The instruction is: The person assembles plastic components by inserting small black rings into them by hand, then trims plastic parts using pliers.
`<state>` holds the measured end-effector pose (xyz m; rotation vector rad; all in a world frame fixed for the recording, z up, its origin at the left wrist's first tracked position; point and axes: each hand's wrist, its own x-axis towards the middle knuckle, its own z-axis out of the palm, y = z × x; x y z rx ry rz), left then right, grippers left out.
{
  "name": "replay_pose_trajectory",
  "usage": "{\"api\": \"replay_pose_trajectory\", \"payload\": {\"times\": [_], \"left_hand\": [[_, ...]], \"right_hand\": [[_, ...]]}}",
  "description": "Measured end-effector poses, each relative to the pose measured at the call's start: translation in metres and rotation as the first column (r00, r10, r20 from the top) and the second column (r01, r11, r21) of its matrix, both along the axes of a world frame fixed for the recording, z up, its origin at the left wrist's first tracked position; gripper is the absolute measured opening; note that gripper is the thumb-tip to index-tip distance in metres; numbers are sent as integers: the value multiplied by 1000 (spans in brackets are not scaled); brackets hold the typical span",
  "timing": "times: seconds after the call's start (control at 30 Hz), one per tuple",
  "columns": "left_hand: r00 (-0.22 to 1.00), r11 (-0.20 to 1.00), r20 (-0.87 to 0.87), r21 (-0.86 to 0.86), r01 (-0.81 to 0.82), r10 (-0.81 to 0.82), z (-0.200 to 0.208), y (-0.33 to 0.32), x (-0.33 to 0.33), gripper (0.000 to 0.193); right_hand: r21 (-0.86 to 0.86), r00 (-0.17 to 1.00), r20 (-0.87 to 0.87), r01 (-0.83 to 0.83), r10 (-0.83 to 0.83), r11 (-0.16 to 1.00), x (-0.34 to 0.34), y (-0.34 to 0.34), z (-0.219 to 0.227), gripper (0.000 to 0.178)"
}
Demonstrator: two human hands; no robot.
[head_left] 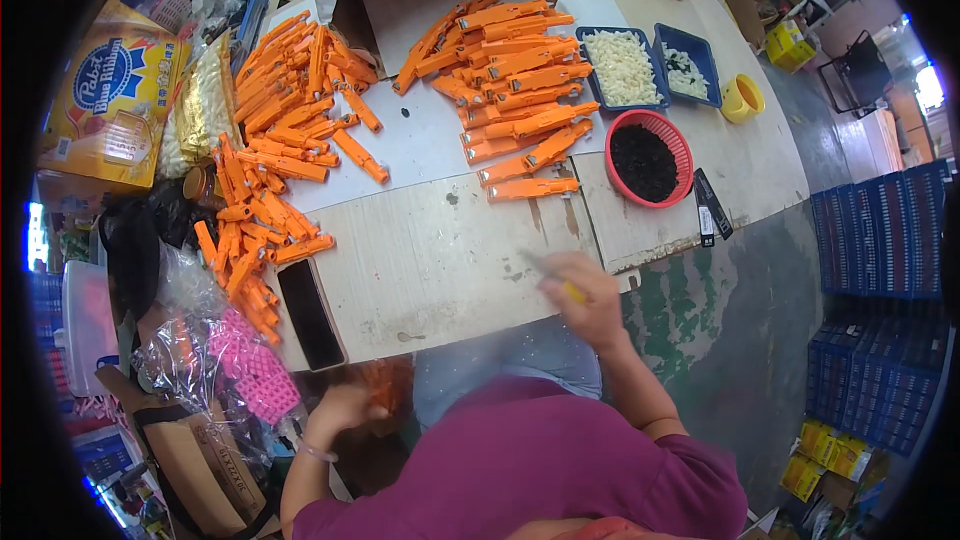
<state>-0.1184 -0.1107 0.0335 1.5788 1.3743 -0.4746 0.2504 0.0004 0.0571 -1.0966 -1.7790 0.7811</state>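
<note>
My right hand [585, 302] is closed around a tool with a yellow handle [574, 292], held over the table's near edge. A thin grey tip points left from it, too blurred to name. My left hand [345, 408] is low beside my lap, below the table edge, next to some blurred orange pieces [384, 386]. Its fingers are not clear enough to show a grip. Slim orange plastic parts with metal ends lie in a loose pile [290, 100] at the left. More orange parts [525, 90] are stacked in rough rows at the middle back.
A black phone [311, 314] lies by the left table edge. To the right stand a red basket of black pieces [685, 162], blue trays of white pieces [660, 70] [712, 80], a yellow cup [742, 98] and black strips [708, 210]. Pink netting [255, 365] hangs at left.
</note>
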Motion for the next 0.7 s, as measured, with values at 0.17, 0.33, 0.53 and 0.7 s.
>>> {"api": "replay_pose_trajectory", "payload": {"times": [0.17, 0.33, 0.53, 0.7], "left_hand": [[737, 997, 675, -77, 16, 40, 41, 99, 94, 41], [751, 443, 512, 836, -325, -416, 15, 197, 222, 22], [922, 149, -127, 970, 192, -366, -14, 221, 254, 9], [781, 442, 590, 768, -464, -205, 6, 173, 218, 21]], "right_hand": [[-211, 954, -134, 236, -267, 949, 22, -3, 3, 11], [-132, 934, -169, 296, -316, 946, 17, -14, 16, 24], [-217, 881, -53, 449, -470, 867, 33, -20, 9, 24], [-147, 881, 196, 461, -432, 875, 37, -10, -13, 22]]}}
